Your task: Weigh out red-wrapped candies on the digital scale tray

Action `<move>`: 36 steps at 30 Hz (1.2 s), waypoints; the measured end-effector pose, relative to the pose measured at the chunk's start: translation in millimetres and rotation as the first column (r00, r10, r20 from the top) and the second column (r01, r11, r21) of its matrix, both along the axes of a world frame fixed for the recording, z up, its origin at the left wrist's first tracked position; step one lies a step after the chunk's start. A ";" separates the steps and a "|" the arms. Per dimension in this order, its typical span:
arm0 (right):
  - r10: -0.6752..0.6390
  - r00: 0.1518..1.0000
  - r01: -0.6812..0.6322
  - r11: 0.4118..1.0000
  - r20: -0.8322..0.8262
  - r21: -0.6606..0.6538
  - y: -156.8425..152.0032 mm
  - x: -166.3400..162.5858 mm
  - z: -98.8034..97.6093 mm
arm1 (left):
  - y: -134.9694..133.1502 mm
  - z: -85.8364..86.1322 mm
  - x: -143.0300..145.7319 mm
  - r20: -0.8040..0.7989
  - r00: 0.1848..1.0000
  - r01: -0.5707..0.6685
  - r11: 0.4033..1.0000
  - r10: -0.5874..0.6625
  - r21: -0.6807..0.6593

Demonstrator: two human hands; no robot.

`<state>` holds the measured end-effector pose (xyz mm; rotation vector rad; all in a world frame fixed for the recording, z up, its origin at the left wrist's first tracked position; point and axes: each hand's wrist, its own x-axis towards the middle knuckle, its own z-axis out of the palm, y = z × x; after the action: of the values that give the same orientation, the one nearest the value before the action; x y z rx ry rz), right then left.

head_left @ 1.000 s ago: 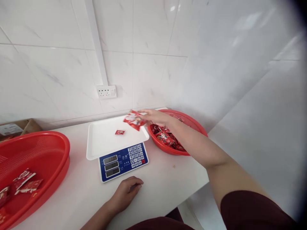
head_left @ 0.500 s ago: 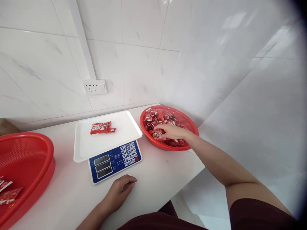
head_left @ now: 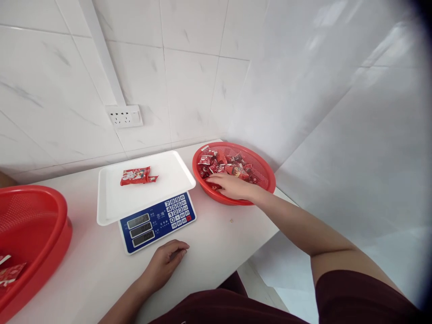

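Head view, one: carried on the person's head, directed forward and down across a white table (head_left: 205, 234) towards a tiled wall (head_left: 192, 90). Arm's-reach range. Left hand (head_left: 165, 263) and right hand (head_left: 232, 185) seen from above and behind. Far red basket (head_left: 216, 194) framed within the borders; near red basket (head_left: 37, 211) cut by the left edge. Right margin bounded by a dark curve.

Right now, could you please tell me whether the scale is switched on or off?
The scale is on: dark digits show in its display windows.
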<state>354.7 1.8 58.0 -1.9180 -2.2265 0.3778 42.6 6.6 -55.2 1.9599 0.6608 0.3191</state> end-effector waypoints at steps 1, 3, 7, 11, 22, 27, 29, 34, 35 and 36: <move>0.031 0.999 -0.030 0.999 0.027 -0.027 3.8 -3.6 -5.3 | -0.1 0.0 -0.1 0.002 1.000 -0.001 1.000 0.001 0.001; 0.054 0.992 -0.051 0.998 0.116 -0.027 10.0 -2.9 -13.9 | -0.2 0.2 -0.3 0.004 1.000 -0.001 1.000 0.001 0.010; 0.026 0.966 -0.030 0.999 0.256 0.011 11.9 11.3 -21.4 | -0.5 1.7 -0.6 -0.001 1.000 -0.003 1.000 0.003 0.022; -0.098 0.954 0.078 0.994 0.285 0.082 2.6 29.2 -17.5 | -0.3 1.2 -1.0 -0.009 1.000 0.000 1.000 0.000 0.007; -0.466 0.804 0.407 0.884 0.370 0.229 -9.3 50.9 9.5 | 0.0 3.3 -0.8 -0.022 1.000 0.000 1.000 0.000 -0.007; -0.231 0.963 0.245 0.965 0.140 -0.089 2.5 10.3 -1.4 | 0.2 2.9 -0.6 -0.018 1.000 0.003 1.000 -0.003 0.001; -0.237 0.968 0.250 0.937 0.082 -0.245 6.2 2.5 -11.0 | -0.1 2.9 -0.6 -0.016 1.000 -0.006 1.000 0.006 0.003; -0.290 0.955 0.296 0.930 0.059 -0.217 7.7 1.8 -26.0 | -1.1 2.9 -1.1 0.000 1.000 -0.005 1.000 0.005 -0.002; -0.296 0.955 0.297 0.934 0.037 -0.196 7.4 2.4 -27.1 | -1.0 2.6 -1.1 0.002 1.000 -0.003 1.000 0.003 -0.004; -0.294 0.956 0.290 0.939 0.003 -0.185 7.2 3.0 -28.1 | -0.9 2.3 -1.1 0.003 1.000 -0.003 1.000 0.003 -0.005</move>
<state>357.6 9.1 29.9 -2.2823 -1.9064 0.5724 41.5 5.7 -52.8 1.9536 0.6618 0.3219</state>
